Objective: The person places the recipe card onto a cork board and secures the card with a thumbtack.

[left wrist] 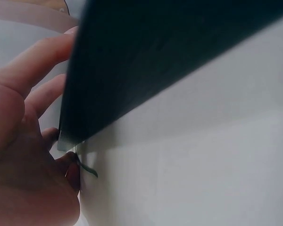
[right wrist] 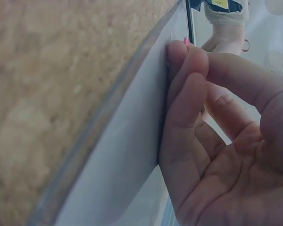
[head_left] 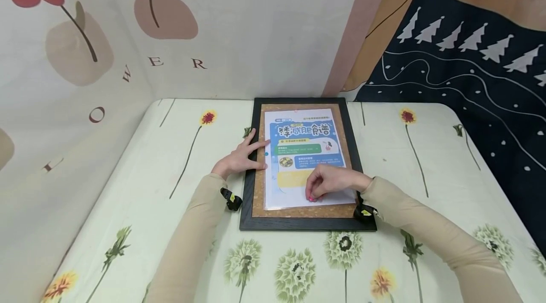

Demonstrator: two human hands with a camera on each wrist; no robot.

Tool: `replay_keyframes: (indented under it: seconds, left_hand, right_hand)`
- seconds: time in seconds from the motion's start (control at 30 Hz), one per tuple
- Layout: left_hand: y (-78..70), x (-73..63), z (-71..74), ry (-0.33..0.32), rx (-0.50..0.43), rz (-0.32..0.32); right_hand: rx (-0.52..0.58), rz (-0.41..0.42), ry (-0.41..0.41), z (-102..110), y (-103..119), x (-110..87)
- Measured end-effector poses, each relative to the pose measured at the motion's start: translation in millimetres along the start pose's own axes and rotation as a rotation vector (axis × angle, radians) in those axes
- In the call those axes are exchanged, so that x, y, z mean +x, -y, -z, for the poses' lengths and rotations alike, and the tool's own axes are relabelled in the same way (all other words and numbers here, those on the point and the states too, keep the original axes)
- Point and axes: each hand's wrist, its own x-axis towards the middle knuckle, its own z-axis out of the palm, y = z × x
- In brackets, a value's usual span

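Observation:
A black-framed cork board (head_left: pixel 307 224) lies flat on the table, with a printed blue-and-white sheet (head_left: pixel 307 156) in a clear cover on it. My right hand (head_left: pixel 330 179) pinches a pink push pin (right wrist: pixel 186 42) between thumb and fingertips, low on the sheet near the bottom edge. The pin's point is hidden. Fingers spread, my left hand (head_left: pixel 240 157) rests across the frame's left side, its index finger and thumb reaching to the sheet's left edge. In the left wrist view the fingers lie along the dark frame (left wrist: pixel 132 56).
A floral cloth (head_left: pixel 384 156) covers the table. A small pinkish dot (head_left: pixel 296 111) marks the sheet's top middle, and a blue dot (head_left: pixel 266 154) its left edge. Patterned curtains (head_left: pixel 264 32) hang behind and left; a dark tree-print fabric (head_left: pixel 460 66) hangs at the right.

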Motion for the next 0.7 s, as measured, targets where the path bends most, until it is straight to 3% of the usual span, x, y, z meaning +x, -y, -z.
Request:
replay_keyframes:
  seconds: [0.37, 0.7]
  left_hand:
    - [-1.9, -0.3, 0.0, 0.001, -0.007, 0.000]
    - [-1.4, -0.9, -0.1, -0.004, -0.009, 0.002]
  right_hand:
    - [-0.083, -0.012, -0.021, -2.6, 0.4, -0.4]
    - [-0.084, 0.008, -0.024, -2.9, -4.7, -0.7]
